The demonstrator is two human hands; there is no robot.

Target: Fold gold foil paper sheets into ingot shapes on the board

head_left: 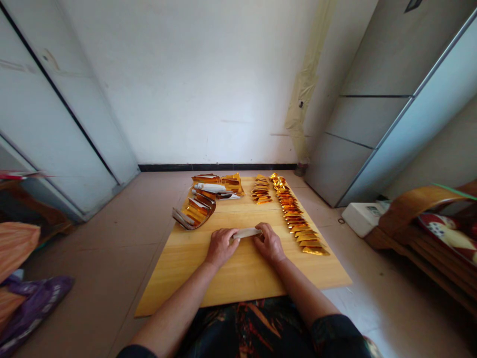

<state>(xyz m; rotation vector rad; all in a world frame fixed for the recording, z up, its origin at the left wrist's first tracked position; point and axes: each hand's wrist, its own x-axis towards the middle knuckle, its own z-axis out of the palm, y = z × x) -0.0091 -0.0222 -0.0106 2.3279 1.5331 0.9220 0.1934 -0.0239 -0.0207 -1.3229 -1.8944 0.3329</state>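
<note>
Over the near middle of the wooden table (231,278), both hands hold one pale, narrow, flat strip or folded piece (247,232); its exact kind cannot be made out. My left hand (222,244) pinches the left end between thumb and fingers. At the opposite end, my right hand (270,242) has its fingers closed on the edge. To the right runs a long row of overlapping gold foil packets (296,219). A shorter row of similar packets (262,190) lies beyond the hands. On the left, a brown-rimmed tray (208,209) contains gold and whitish pieces.
Behind the tray lie more gold foil pieces (233,183) and a white rolled or folded item (210,188). A wall faces the table, with a grey refrigerator (357,119) at right. Wooden furniture (406,223) and a white box (361,219) stand right; a purple bag (37,303) lies left.
</note>
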